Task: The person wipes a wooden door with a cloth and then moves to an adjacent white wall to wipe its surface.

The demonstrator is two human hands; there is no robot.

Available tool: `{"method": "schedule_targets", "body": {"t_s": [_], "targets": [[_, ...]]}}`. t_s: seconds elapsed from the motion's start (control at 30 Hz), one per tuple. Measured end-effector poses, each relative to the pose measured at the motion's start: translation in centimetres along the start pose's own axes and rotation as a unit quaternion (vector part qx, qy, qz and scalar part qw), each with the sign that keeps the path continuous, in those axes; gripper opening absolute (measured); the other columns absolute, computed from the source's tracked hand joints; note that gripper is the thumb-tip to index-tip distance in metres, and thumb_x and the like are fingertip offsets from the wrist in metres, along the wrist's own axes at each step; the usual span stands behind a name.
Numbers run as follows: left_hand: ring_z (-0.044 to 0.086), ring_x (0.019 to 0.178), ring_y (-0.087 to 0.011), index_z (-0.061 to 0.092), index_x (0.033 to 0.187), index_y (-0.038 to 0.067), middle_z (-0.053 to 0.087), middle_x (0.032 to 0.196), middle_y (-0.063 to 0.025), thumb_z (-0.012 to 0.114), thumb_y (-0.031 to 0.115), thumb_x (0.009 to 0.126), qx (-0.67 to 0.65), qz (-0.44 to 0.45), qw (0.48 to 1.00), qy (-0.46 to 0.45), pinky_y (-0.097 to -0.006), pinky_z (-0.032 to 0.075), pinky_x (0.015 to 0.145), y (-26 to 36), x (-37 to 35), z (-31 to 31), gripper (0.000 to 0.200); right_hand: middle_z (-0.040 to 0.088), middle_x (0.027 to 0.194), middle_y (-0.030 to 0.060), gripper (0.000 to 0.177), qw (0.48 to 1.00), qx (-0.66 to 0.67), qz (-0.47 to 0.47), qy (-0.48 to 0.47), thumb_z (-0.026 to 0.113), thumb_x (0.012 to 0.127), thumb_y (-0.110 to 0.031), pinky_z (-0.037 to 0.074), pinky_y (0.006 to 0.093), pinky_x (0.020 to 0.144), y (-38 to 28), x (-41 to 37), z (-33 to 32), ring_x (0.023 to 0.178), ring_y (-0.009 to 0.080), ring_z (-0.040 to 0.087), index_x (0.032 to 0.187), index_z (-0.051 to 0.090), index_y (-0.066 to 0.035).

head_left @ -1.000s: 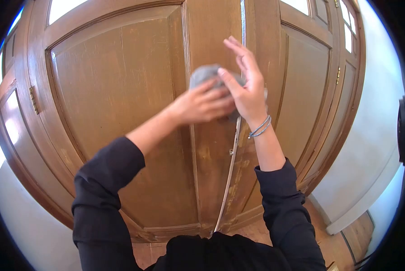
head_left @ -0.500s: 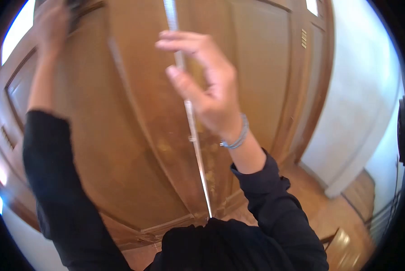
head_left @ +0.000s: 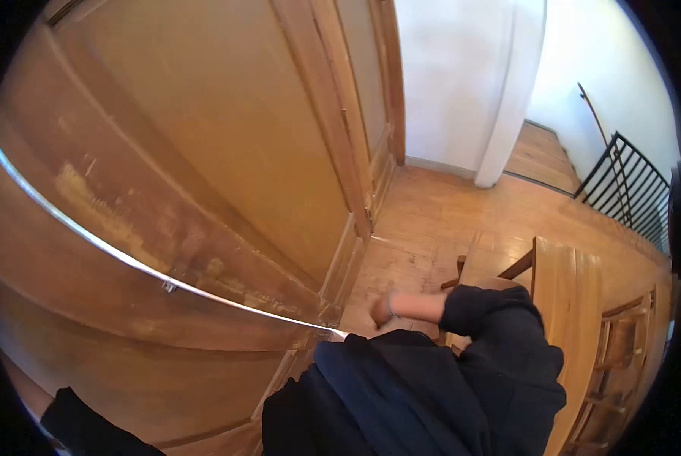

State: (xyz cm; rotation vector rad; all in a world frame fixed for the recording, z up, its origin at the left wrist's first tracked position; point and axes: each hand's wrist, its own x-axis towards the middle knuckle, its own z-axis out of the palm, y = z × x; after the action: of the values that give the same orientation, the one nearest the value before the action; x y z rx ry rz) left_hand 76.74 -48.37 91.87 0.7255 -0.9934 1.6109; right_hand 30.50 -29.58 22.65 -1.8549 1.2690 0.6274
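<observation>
My right hand (head_left: 381,311) hangs low over the wooden floor (head_left: 409,216), blurred and partly turned away, so its fingers do not show clearly. A thin bracelet circles that wrist. At the lower left edge only my left forearm and black sleeve show; the left hand itself is out of view. The large wooden double door (head_left: 226,129) fills the left side, with worn patches along its middle. A bright strip of light (head_left: 120,254) runs down the gap between its two leaves, and a small metal fitting (head_left: 169,286) sits beside it.
To the right stands a wooden table (head_left: 564,304), with a wooden chair (head_left: 621,342) beyond it. A white wall (head_left: 450,83) ends at an opening with a lower wooden floor. Farther right is a black metal railing (head_left: 633,182) with a handrail above.
The view has swung right and down, bringing the table and railing in. My right hand has dropped from in front of the door; my left hand has gone out of view.
</observation>
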Motion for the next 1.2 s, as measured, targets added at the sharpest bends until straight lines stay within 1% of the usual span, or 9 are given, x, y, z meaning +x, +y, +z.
{"method": "schedule_targets", "body": {"t_s": [0.17, 0.2, 0.3, 0.4, 0.5, 0.8, 1.0, 1.1, 1.2], "targets": [[0.058, 0.118, -0.0432, 0.063, 0.128, -0.003, 0.062, 0.130, -0.0241, 0.061, 0.013, 0.083, -0.014, 0.016, 1.000, -0.023, -0.0536, 0.043, 0.102, 7.5, -6.1, -4.1, 0.047, 0.068, 0.122, 0.0253, 0.054, 0.981, 0.182, 0.041, 0.047, 0.058, 0.095, -0.044, 0.047, 0.0510, 0.099, -2.9, -8.7, 8.2, 0.112, 0.0413, 0.065, 0.121, 0.069, 0.002], [0.058, 0.118, -0.0431, 0.063, 0.128, -0.002, 0.062, 0.130, -0.0240, 0.061, 0.013, 0.083, -0.024, 0.013, 0.999, -0.033, -0.0537, 0.043, 0.102, 8.6, -8.2, -4.8, 0.047, 0.070, 0.112, 0.0258, 0.052, 0.978, 0.202, 0.049, 0.033, 0.057, 0.097, -0.041, 0.055, 0.0489, 0.091, -1.5, -8.0, 9.2, 0.110, 0.0391, 0.066, 0.125, 0.065, 0.002], [0.058, 0.118, -0.0429, 0.063, 0.128, -0.002, 0.062, 0.130, -0.0238, 0.061, 0.012, 0.083, -0.058, -0.004, 0.996, -0.066, -0.0538, 0.043, 0.102, 11.6, -15.0, -7.2, 0.047, 0.070, 0.106, 0.0221, 0.048, 0.865, 0.474, 0.155, -0.050, 0.060, 0.097, -0.038, 0.062, 0.0427, 0.080, 0.3, -11.6, 9.2, 0.107, 0.0336, 0.068, 0.123, 0.063, 0.002], [0.058, 0.118, -0.0427, 0.062, 0.128, -0.002, 0.062, 0.130, -0.0235, 0.061, 0.012, 0.083, -0.084, -0.015, 0.992, -0.088, -0.0539, 0.042, 0.102, 13.8, -19.8, -8.4, 0.046, 0.064, 0.108, 0.0184, 0.048, 0.821, 0.568, 0.041, -0.050, 0.071, 0.092, -0.036, 0.065, 0.0387, 0.073, 1.6, -15.2, 9.6, 0.096, 0.0314, 0.067, 0.122, 0.062, 0.000], [0.058, 0.118, -0.0424, 0.062, 0.128, -0.001, 0.062, 0.130, -0.0232, 0.061, 0.012, 0.083, -0.094, -0.023, 0.991, -0.097, -0.0540, 0.042, 0.102, 14.7, -22.5, -8.8, 0.046, 0.067, 0.104, 0.0075, 0.038, 0.790, 0.613, 0.012, 0.007, 0.077, 0.088, -0.013, 0.064, 0.0368, 0.076, 2.9, -14.9, 12.3, 0.097, 0.0199, 0.068, 0.119, 0.058, -0.002], [0.057, 0.118, -0.0418, 0.062, 0.127, 0.000, 0.061, 0.129, -0.0224, 0.061, 0.012, 0.084, -0.093, -0.035, 0.990, -0.095, -0.0544, 0.041, 0.102, 15.3, -24.3, -8.2, 0.045, 0.058, 0.090, -0.0039, 0.026, 0.713, 0.697, -0.054, 0.055, 0.081, 0.086, -0.017, 0.055, 0.0274, 0.072, 4.5, -13.6, 14.2, 0.083, 0.0086, 0.058, 0.101, 0.061, -0.010], [0.057, 0.118, -0.0414, 0.062, 0.127, 0.001, 0.061, 0.129, -0.0219, 0.060, 0.011, 0.084, -0.080, -0.029, 0.992, -0.092, -0.0546, 0.041, 0.101, 14.7, -24.5, -8.1, 0.045, 0.064, 0.087, -0.0023, 0.015, 0.814, 0.513, -0.059, 0.265, 0.075, 0.085, -0.010, 0.047, 0.0277, 0.074, 3.8, -12.1, 12.1, 0.085, 0.0106, 0.058, 0.096, 0.065, -0.006], [0.057, 0.117, -0.0411, 0.062, 0.127, 0.001, 0.061, 0.128, -0.0216, 0.060, 0.011, 0.084, -0.071, -0.021, 0.993, -0.091, -0.0548, 0.041, 0.101, 14.3, -24.0, -7.8, 0.045, 0.066, 0.087, -0.0005, 0.020, 0.771, 0.562, -0.157, 0.253, 0.073, 0.085, -0.008, 0.048, 0.0273, 0.074, 3.7, -10.9, 11.9, 0.086, 0.0117, 0.059, 0.104, 0.070, -0.005], [0.057, 0.117, -0.0409, 0.061, 0.127, 0.002, 0.061, 0.128, -0.0213, 0.060, 0.011, 0.084, -0.060, -0.016, 0.994, -0.090, -0.0549, 0.040, 0.101, 13.9, -23.5, -7.1, 0.044, 0.067, 0.093, 0.0010, 0.024, 0.725, 0.662, -0.135, 0.135, 0.070, 0.088, -0.004, 0.049, 0.0275, 0.082, 4.9, -11.4, 10.6, 0.091, 0.0095, 0.060, 0.112, 0.071, -0.002]]}}
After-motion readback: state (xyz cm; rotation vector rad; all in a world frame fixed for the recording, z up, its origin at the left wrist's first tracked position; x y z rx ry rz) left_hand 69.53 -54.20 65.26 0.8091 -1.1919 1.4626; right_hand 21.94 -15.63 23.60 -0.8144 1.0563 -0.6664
